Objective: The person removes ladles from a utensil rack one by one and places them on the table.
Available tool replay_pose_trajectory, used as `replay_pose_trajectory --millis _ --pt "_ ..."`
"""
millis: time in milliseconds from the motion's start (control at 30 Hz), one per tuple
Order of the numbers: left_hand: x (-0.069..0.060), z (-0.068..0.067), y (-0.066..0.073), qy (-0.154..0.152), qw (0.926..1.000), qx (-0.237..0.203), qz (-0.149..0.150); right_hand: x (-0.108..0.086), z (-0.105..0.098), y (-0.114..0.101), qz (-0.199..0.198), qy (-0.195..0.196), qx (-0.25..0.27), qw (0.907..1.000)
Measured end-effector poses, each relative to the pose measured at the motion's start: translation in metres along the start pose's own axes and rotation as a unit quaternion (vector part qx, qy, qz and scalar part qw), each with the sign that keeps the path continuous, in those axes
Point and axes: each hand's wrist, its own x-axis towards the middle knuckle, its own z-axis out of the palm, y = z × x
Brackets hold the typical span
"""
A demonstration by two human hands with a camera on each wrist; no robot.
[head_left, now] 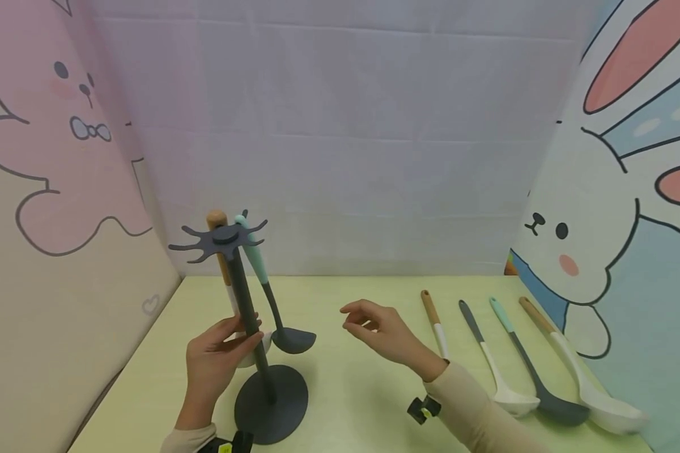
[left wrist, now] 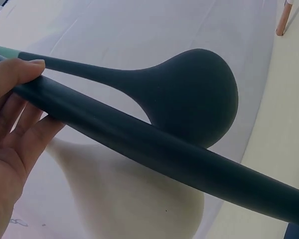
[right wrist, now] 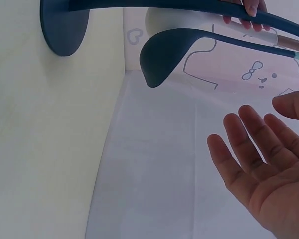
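Observation:
My left hand [head_left: 218, 360] grips the post of a dark utensil stand [head_left: 239, 283], which has a round base and a top ring of hooks. From the hooks hangs a dark ladle [head_left: 294, 340] with a mint handle, on the side toward my right hand. Behind the post hangs a white utensil [left wrist: 134, 194] with a wooden handle; the post and my left hand partly hide it. My right hand [head_left: 388, 332] is in the air right of the stand, holding nothing. Its fingers [right wrist: 261, 144] are loosely bent and apart from the dark ladle in the right wrist view.
On the table's right side lie a grey-handled white ladle [head_left: 493, 371], a mint-handled dark ladle [head_left: 535, 377] and a wooden-handled white ladle [head_left: 578, 365]. A wooden-and-white handle [head_left: 430, 308] runs under my right arm, its far end hidden. A pale curtain [head_left: 340, 157] stands behind.

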Motion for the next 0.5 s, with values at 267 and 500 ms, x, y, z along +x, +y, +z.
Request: replay_pose_trajectory --millis 267,500 --pt "0.003 -0.008 0.004 -0.015 0.9974 0.018 -0.069 0.012 0.009 -0.01 -0.021 0.0 0.022 0.9995" --pt "0.004 -0.014 -0.003 -0.042 0.9967 -0.053 -0.044 0.024 0.015 -0.019 -0.035 -0.003 0.032 0.9989"
